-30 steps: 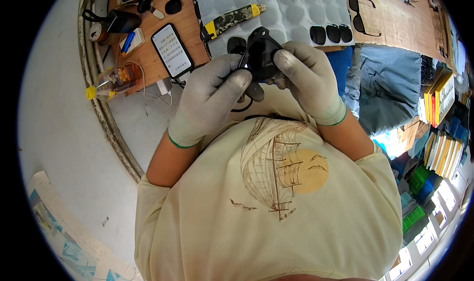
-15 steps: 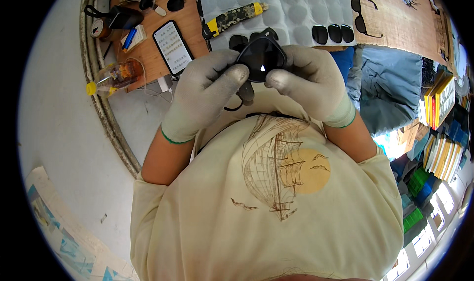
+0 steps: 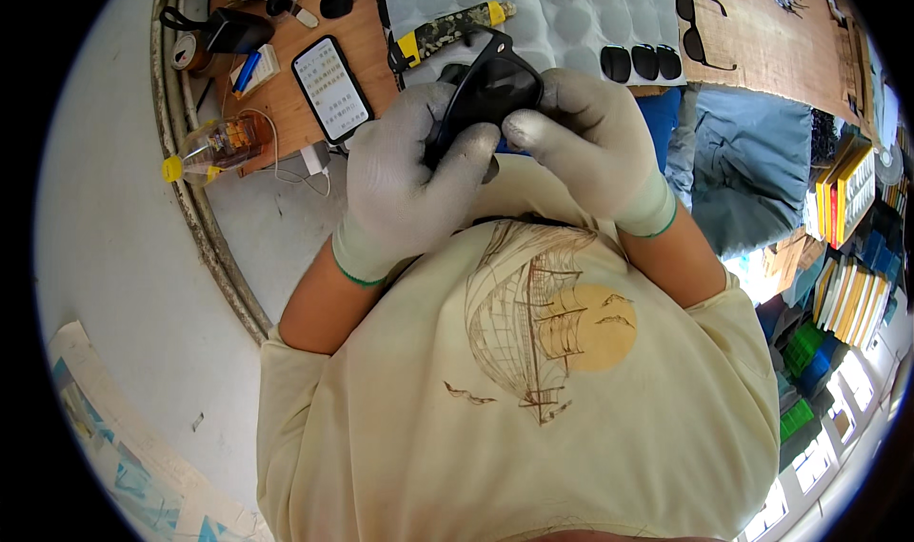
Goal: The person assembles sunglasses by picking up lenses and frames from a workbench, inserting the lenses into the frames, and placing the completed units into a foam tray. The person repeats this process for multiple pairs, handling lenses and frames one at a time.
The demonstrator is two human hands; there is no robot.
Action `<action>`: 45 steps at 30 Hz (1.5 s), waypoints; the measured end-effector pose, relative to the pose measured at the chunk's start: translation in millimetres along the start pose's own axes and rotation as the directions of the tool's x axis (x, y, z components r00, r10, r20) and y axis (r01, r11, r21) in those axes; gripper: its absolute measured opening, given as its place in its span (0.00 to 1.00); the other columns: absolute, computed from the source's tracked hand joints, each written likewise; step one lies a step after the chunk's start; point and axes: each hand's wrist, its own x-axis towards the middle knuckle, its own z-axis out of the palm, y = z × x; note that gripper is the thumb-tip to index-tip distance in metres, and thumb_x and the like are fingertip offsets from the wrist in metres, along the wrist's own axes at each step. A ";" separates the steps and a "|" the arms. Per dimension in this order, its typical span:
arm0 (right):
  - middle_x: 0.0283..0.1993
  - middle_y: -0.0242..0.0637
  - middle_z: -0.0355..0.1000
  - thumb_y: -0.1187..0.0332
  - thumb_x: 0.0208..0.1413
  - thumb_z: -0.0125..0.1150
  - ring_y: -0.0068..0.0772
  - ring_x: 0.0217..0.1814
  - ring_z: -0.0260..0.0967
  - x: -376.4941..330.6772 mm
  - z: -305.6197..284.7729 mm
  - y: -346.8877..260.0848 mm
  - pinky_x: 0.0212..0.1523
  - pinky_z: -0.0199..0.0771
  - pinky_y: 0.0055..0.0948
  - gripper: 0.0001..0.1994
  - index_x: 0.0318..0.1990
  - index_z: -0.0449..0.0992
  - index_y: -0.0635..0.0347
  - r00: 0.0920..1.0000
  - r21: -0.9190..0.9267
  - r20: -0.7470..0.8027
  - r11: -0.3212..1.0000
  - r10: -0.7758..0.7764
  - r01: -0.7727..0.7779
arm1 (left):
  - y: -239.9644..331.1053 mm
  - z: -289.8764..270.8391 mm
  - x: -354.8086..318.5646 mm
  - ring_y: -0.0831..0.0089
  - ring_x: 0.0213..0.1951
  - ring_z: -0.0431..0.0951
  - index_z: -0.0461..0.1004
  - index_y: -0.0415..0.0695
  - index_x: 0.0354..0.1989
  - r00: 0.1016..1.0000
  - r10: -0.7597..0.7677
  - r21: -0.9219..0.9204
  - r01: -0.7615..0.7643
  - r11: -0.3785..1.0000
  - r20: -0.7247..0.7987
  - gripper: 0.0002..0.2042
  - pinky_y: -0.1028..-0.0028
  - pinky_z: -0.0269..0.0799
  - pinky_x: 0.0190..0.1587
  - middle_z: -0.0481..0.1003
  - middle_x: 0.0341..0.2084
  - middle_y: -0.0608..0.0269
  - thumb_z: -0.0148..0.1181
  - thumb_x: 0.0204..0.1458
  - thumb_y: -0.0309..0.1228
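Observation:
Both my hands wear grey-white work gloves and hold one pair of black sunglasses in front of my chest, tilted, with a dark lens in view. My left hand is closed round its left side, thumb against the lens. On the other side my right hand pinches the lens edge between thumb and bent fingers. The gloves hide much of the frame and its temples. Beyond them, several loose dark lenses lie along the near edge of a grey dimpled mat.
A camouflage-patterned tool with yellow ends rests on the mat. Another pair of sunglasses lies right, on the wooden table. To the left are a phone, a black case and a yellow-capped bottle. Grey-blue cloth hangs at right.
The sunglasses have turned and tipped, so the lens shows more obliquely. My left hand has moved right and my right hand slightly left and up, bringing the thumbs closer together.

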 end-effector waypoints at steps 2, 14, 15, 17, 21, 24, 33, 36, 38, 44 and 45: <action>0.25 0.42 0.70 0.66 0.56 0.65 0.34 0.25 0.67 -4.9 2.5 -4.6 0.28 0.66 0.30 0.11 0.31 0.77 0.68 0.980 -0.192 -0.059 0.965 -0.192 0.177 | -3.7 -1.4 4.2 0.80 0.26 0.79 0.73 0.33 0.44 1.000 0.022 0.001 -0.022 1.000 0.021 0.11 0.75 0.76 0.31 0.79 0.22 0.63 0.62 0.57 0.28; 0.22 0.34 0.68 0.67 0.59 0.64 0.21 0.23 0.61 -17.3 -16.5 -6.7 0.25 0.63 0.25 0.11 0.29 0.74 0.65 0.972 -0.075 -0.152 0.983 -0.177 0.167 | 27.8 19.6 8.6 0.73 0.28 0.80 0.73 0.33 0.50 0.854 0.519 0.411 -0.486 0.772 0.037 0.15 0.76 0.77 0.33 0.78 0.33 0.55 0.62 0.57 0.25; 0.24 0.31 0.70 0.67 0.60 0.64 0.18 0.26 0.61 -18.0 -15.9 -5.8 0.27 0.63 0.23 0.11 0.30 0.74 0.65 0.973 0.020 -0.167 0.986 -0.159 0.164 | 29.2 21.8 8.8 0.71 0.29 0.81 0.73 0.33 0.49 0.851 0.524 0.406 -0.491 0.771 0.034 0.14 0.75 0.77 0.33 0.79 0.34 0.52 0.62 0.56 0.26; 0.25 0.30 0.71 0.67 0.60 0.64 0.17 0.27 0.61 -17.3 -18.2 -5.1 0.28 0.64 0.22 0.11 0.31 0.74 0.65 0.982 0.102 -0.130 0.983 -0.139 0.152 | 27.7 25.3 10.3 0.71 0.29 0.81 0.73 0.33 0.49 0.844 0.535 0.404 -0.505 0.763 0.045 0.14 0.74 0.77 0.33 0.79 0.34 0.52 0.63 0.56 0.26; 0.31 0.31 0.74 0.68 0.59 0.67 0.17 0.33 0.67 -11.9 -32.6 11.0 0.35 0.70 0.20 0.12 0.42 0.76 0.68 0.980 0.023 -0.090 0.983 -0.179 0.182 | 16.6 28.2 19.6 0.70 0.28 0.82 0.73 0.33 0.49 0.879 0.470 0.417 -0.460 0.784 0.085 0.15 0.74 0.77 0.32 0.79 0.32 0.52 0.64 0.55 0.26; 0.48 0.42 0.74 0.66 0.47 0.75 0.31 0.47 0.73 -3.8 -52.0 22.3 0.48 0.75 0.31 0.26 0.53 0.74 0.65 0.927 -0.196 -0.117 0.923 -0.357 0.331 | 23.7 25.4 29.0 0.68 0.27 0.82 0.74 0.35 0.50 0.921 0.303 0.474 -0.387 0.791 0.245 0.16 0.74 0.78 0.33 0.79 0.29 0.53 0.64 0.55 0.27; 0.32 0.45 0.72 0.69 0.46 0.69 0.53 0.34 0.69 -43.2 -99.4 60.4 0.42 0.72 0.43 0.12 0.35 0.76 0.65 0.852 -0.099 0.166 0.851 -0.496 0.515 | 42.6 57.7 72.0 0.63 0.31 0.80 0.79 0.39 0.41 0.753 0.145 0.367 -0.468 0.804 0.642 0.12 0.71 0.75 0.35 0.80 0.32 0.56 0.67 0.48 0.29; 0.27 0.40 0.72 0.68 0.59 0.60 0.34 0.32 0.71 -91.4 -110.0 82.8 0.37 0.72 0.34 0.09 0.36 0.74 0.68 0.884 0.083 -0.414 0.958 -0.218 0.275 | 29.8 70.2 129.8 0.73 0.35 0.81 0.80 0.42 0.40 0.946 0.252 0.240 -0.298 0.924 0.206 0.10 0.74 0.76 0.40 0.80 0.31 0.61 0.64 0.57 0.36; 0.38 0.43 0.76 0.67 0.64 0.54 0.28 0.39 0.74 -115.9 -136.9 78.0 0.43 0.75 0.27 0.16 0.50 0.67 0.75 0.893 0.219 -0.438 0.976 0.102 -0.004 | 5.3 84.6 171.4 0.60 0.41 0.82 0.78 0.41 0.47 0.883 0.363 0.491 -0.468 0.734 0.298 0.14 0.68 0.77 0.46 0.81 0.38 0.53 0.61 0.58 0.37; 0.58 0.53 0.70 0.78 0.63 0.49 0.42 0.58 0.74 -91.9 -127.5 71.4 0.63 0.70 0.35 0.30 0.70 0.46 0.78 0.891 0.304 -0.437 0.911 -0.125 0.277 | -58.3 157.9 173.0 0.52 0.45 0.79 0.78 0.43 0.48 0.826 0.169 0.770 -0.563 0.302 0.538 0.22 0.60 0.76 0.52 0.77 0.40 0.49 0.67 0.50 0.46; 0.57 0.52 0.71 0.77 0.62 0.51 0.40 0.57 0.74 -88.5 -121.7 73.4 0.62 0.70 0.34 0.31 0.69 0.48 0.78 0.876 0.317 -0.470 0.906 -0.108 0.282 | -63.0 160.3 170.7 0.51 0.45 0.79 0.78 0.42 0.47 0.831 0.204 0.777 -0.556 0.294 0.518 0.22 0.60 0.76 0.51 0.77 0.40 0.49 0.67 0.49 0.46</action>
